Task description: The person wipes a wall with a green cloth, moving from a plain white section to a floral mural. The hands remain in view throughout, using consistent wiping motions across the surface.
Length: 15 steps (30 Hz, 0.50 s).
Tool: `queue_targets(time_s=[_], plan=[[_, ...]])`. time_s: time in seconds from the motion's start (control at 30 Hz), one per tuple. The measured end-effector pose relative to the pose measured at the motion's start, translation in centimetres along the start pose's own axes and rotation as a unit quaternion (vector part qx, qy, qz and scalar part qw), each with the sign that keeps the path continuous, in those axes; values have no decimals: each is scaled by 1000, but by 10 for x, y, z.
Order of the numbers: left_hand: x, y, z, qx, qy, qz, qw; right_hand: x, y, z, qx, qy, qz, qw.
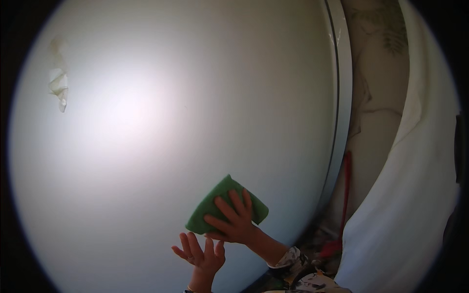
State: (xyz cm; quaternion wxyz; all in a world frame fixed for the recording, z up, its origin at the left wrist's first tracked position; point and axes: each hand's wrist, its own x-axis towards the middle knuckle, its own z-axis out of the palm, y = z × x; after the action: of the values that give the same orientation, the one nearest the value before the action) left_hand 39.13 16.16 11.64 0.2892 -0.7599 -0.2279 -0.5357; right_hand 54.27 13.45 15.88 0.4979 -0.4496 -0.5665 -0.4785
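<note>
A folded green cloth lies against a large, glossy white surface, low and right of the middle. My right hand holds the cloth against that surface, its fingers spread across the top. Just below and to the left, my left hand is empty, fingers apart and slightly curled, with a ring on one finger. Its fingertips come close to the cloth's lower edge; whether they touch the white surface I cannot tell.
A crumpled whitish scrap sits at the far left of the white surface. A dark line and pale rim edge its right side. Beyond are a marbled floor, a red-handled tool and a draped white cloth.
</note>
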Motion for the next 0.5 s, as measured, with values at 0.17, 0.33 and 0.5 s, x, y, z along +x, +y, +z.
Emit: queue_targets(time_s=[0.17, 0.33, 0.5], plan=[[-24, -12, -2, -72, 17, 31, 997, 26, -5, -13, -73, -16, -13, 997], [-37, -14, 5, -40, 24, 16, 999, 25, -11, -15, -98, -17, -43, 994], [-49, -9, 11, -40, 27, -25, 999, 17, -15, -16, -139, -35, -66, 988]])
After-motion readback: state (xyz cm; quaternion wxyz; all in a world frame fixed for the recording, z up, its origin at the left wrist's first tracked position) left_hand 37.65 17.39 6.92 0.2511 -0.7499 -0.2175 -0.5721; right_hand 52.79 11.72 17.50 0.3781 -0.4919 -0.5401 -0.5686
